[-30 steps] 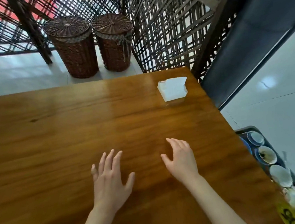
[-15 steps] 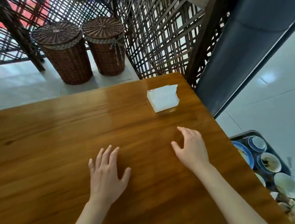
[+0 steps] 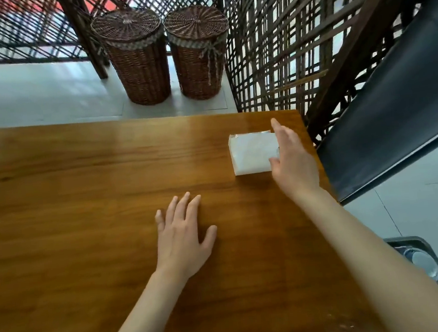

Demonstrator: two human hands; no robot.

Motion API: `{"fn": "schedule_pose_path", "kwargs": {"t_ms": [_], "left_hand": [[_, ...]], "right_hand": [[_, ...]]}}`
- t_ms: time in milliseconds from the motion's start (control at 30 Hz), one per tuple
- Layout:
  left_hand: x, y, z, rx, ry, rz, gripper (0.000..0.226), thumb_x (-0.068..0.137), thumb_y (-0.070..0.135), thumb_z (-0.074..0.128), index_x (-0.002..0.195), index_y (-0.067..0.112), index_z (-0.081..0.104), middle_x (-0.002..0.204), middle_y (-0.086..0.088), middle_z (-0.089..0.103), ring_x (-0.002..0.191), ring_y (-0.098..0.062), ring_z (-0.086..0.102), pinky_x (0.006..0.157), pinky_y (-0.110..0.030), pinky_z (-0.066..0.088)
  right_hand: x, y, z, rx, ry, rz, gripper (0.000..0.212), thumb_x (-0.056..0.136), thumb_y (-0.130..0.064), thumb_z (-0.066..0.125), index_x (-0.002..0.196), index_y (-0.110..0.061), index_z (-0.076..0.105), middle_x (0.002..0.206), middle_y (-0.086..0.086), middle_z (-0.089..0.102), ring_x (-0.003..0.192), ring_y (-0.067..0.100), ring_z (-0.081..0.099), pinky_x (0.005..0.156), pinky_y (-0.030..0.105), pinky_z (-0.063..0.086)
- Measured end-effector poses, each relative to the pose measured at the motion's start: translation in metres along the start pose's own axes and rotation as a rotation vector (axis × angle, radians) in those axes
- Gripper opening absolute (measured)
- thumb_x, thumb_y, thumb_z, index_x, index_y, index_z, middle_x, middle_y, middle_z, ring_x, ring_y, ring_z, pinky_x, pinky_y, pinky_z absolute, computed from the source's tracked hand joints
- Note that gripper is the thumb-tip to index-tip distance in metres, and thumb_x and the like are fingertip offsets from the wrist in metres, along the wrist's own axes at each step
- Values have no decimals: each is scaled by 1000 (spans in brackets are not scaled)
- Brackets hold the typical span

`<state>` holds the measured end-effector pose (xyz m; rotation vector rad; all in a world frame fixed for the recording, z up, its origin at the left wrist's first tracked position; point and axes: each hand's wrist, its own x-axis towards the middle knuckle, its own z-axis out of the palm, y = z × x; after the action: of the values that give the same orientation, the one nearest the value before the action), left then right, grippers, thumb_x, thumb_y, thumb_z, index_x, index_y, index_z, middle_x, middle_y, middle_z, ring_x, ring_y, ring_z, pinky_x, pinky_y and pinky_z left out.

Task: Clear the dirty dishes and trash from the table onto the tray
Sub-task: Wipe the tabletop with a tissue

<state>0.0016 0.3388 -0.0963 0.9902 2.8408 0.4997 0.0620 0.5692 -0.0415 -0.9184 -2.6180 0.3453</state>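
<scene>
So we're looking down at a glossy brown wooden table (image 3: 83, 204), and near its far right corner a white, roughly square pack of paper napkins in clear plastic (image 3: 251, 153) is lying flat. Our right hand (image 3: 293, 163) is reaching out over the pack's right edge, with the thumb touching the near right corner and the fingers stretched straight along the far side. The fingers aren't curling round it, so we're calling that hand spread and not gripping, though we can't tell how much of the palm is actually resting on the pack. Our left hand (image 3: 183, 237) is lying flat on the bare wood nearer to us, well apart from the napkins, fingers straight and slightly fanned, holding nothing. Off the table's right edge, down low, a dark grey tray (image 3: 415, 244) is peeking in with a round white dish (image 3: 424, 267) sitting in it. Beyond the far edge two tall brown lidded wicker baskets (image 3: 165, 54) are standing side by side on the pale floor, just in front of a dark wooden lattice screen (image 3: 281, 41).
</scene>
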Motion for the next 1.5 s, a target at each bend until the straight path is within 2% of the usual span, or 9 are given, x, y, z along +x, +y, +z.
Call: {"fn": "schedule_pose_path", "kwargs": {"t_ms": [167, 400, 567, 733, 1133, 1233, 1267, 1367, 1500], "left_hand": [[-1, -3, 2, 23, -3, -14, 68, 86, 60, 45, 145, 30, 29, 153, 4, 29, 144, -18, 16, 112, -43, -4], [1, 3, 1, 16, -4, -18, 68, 86, 60, 44, 145, 32, 26, 154, 4, 26, 144, -18, 12, 111, -42, -6], [5, 12, 0, 3, 6, -20, 67, 86, 60, 45, 145, 33, 28, 154, 5, 27, 144, -18, 13, 111, -42, -6], [13, 27, -1, -23, 10, 18, 66, 87, 59, 42, 146, 34, 24, 155, 6, 22, 145, -17, 9, 111, -42, -7], [8, 29, -1, -53, 4, -1, 64, 88, 57, 43, 145, 35, 25, 155, 6, 22, 145, -16, 8, 112, -41, -8], [3, 21, -6, -65, 11, -27, 63, 88, 57, 45, 145, 34, 28, 154, 6, 24, 145, -16, 11, 112, -41, -7], [1, 17, -9, -61, 13, -37, 63, 88, 57, 45, 144, 34, 29, 154, 6, 25, 145, -16, 11, 113, -42, -5], [-9, -2, -17, -70, 22, -67, 62, 87, 55, 48, 143, 31, 33, 152, 4, 29, 144, -18, 15, 114, -45, 0], [-19, -22, -27, -86, 44, -115, 61, 86, 54, 50, 141, 29, 38, 150, 1, 34, 143, -20, 21, 113, -47, 2]], "right_hand": [[20, -2, 7, 55, -54, 15, 55, 88, -10, 62, 138, -16, 41, 128, 7, 56, 112, 24, 57, 79, 27, 48], [27, -7, 10, 57, -11, 13, 20, 94, -16, 53, 107, -6, 65, 97, 10, 61, 79, 12, 50, 57, 11, 32], [37, -15, -3, 85, 63, 32, 20, 99, -16, 40, 88, -11, 55, 76, 1, 49, 63, 8, 42, 50, 15, 26], [46, -20, -19, 270, 167, 72, 14, 99, -12, 34, 90, -15, 45, 57, -8, 40, 49, 2, 40, 41, 12, 24], [49, -25, -45, 464, 342, 118, 19, 91, -18, 47, 72, -15, 47, 64, -4, 48, 74, 21, 50, 57, 27, 31], [39, -35, -48, 304, 247, 65, 28, 90, -23, 52, 64, -22, 41, 80, 3, 58, 97, 24, 50, 74, 29, 35], [36, -38, -47, 301, 179, 32, 30, 89, -23, 54, 62, -19, 42, 78, 1, 58, 92, 22, 52, 77, 32, 39], [26, -51, -39, 457, -94, 35, 35, 91, -29, 54, 65, -6, 54, 62, 4, 50, 59, 14, 47, 50, 24, 34], [12, -59, -15, 531, -312, 174, 20, 93, -33, 52, 83, -16, 58, 77, -7, 53, 74, 13, 52, 52, 20, 36]]}}
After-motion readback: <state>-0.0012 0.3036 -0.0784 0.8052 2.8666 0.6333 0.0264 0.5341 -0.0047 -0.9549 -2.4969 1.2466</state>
